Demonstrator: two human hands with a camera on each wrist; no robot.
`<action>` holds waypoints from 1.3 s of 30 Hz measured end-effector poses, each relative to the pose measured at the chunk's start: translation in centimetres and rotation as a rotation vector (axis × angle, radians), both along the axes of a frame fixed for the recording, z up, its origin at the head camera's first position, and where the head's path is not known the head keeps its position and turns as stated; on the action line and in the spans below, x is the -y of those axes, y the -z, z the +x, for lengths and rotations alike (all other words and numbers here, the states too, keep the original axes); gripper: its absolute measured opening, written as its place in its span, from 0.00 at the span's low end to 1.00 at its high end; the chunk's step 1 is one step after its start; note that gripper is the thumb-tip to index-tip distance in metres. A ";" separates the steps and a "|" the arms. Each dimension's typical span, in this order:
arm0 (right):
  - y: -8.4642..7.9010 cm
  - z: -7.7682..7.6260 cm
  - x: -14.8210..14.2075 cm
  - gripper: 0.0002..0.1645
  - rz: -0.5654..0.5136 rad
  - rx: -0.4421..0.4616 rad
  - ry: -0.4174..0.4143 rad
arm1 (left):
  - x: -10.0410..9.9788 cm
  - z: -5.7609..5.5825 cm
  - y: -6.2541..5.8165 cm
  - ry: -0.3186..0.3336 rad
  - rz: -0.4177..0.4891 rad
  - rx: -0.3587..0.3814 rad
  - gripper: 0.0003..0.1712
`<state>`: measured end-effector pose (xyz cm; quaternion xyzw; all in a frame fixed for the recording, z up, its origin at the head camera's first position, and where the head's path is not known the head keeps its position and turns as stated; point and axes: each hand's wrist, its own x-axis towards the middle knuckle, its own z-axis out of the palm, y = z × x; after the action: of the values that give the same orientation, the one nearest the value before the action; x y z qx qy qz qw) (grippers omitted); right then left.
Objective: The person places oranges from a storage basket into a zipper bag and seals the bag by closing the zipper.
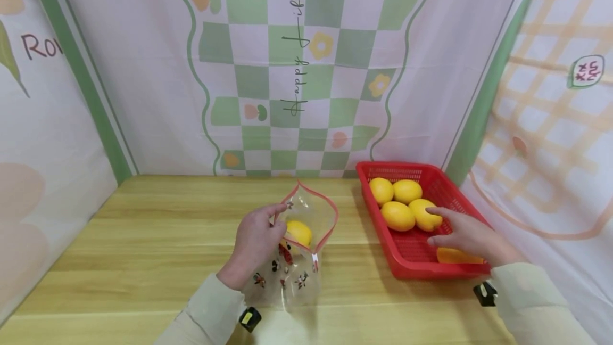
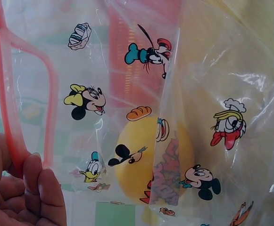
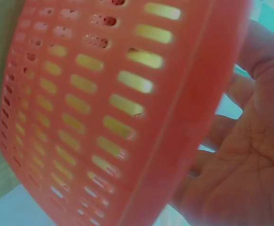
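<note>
Your left hand [image 1: 254,241] is pinching the clear bag [image 1: 299,269] by its red rim [image 1: 337,213]; one lemon [image 1: 299,233] is sitting inside. Your right hand [image 1: 469,236], thumb and fingers parted, is hovering at a second lemon [image 1: 422,215] in the red basket [image 1: 426,270], contact being unclear; three more lemons [image 1: 397,216] are lying alongside.

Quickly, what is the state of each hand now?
Left hand: closed, pinching the clear bag by its rim.
Right hand: open, at a lemon in the red basket; contact unclear.
</note>
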<state>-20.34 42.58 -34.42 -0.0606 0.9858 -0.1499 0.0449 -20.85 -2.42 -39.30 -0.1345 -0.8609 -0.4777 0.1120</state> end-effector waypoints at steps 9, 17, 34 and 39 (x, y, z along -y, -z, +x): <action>0.5 0.3 -0.7 0.55 0.038 0.017 -0.003 | 0.0 0.0 0.0 -0.001 0.000 0.007 0.28; 0.9 0.4 -1.2 0.55 0.069 0.034 0.026 | -0.1 0.0 0.0 0.000 0.001 0.008 0.28; 1.8 0.2 -1.6 0.47 0.068 0.034 -0.012 | -0.1 -0.1 0.1 0.004 0.004 0.006 0.28; 1.9 0.1 -1.6 0.46 0.066 0.057 -0.021 | -0.2 -0.1 0.0 0.005 0.004 0.003 0.28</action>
<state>-20.20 44.16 -36.28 -0.0653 0.9879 -0.1183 0.0764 -21.00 -2.23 -39.33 -0.1358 -0.8597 -0.4800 0.1097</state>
